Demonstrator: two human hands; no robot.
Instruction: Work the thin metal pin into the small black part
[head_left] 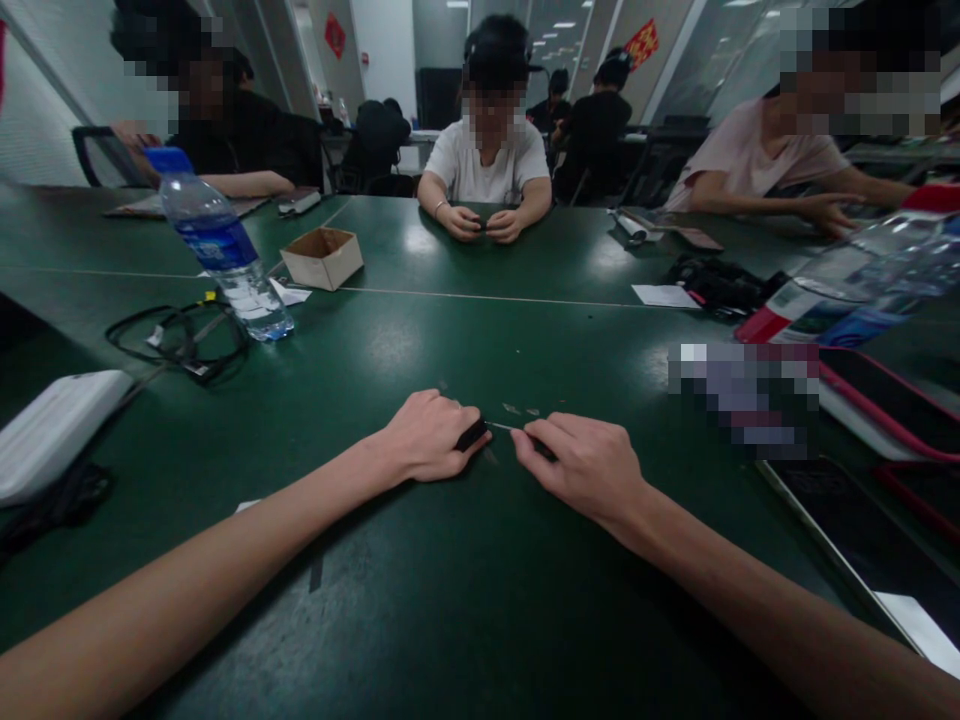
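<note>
Remotely, I see the left hand (431, 437) curled round a block (472, 434), the right hand (589, 460) round a dark piece (543, 447), a strip (500, 427) between.

Left hand (431, 437) grips black piece (471, 434); right hand (592, 458) grips dark piece (543, 446). Thin shaft (500, 427) between them. Green counter (420, 600) beneath; bottle (217, 243) and box (324, 264) beyond, to left.

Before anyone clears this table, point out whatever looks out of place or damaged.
Small pale scraps lie loose just beyond the right hand, looking like stray debris. A black cable lies in untidy loops beside the blue-capped bottle. I see no spill or clear damage.
</note>
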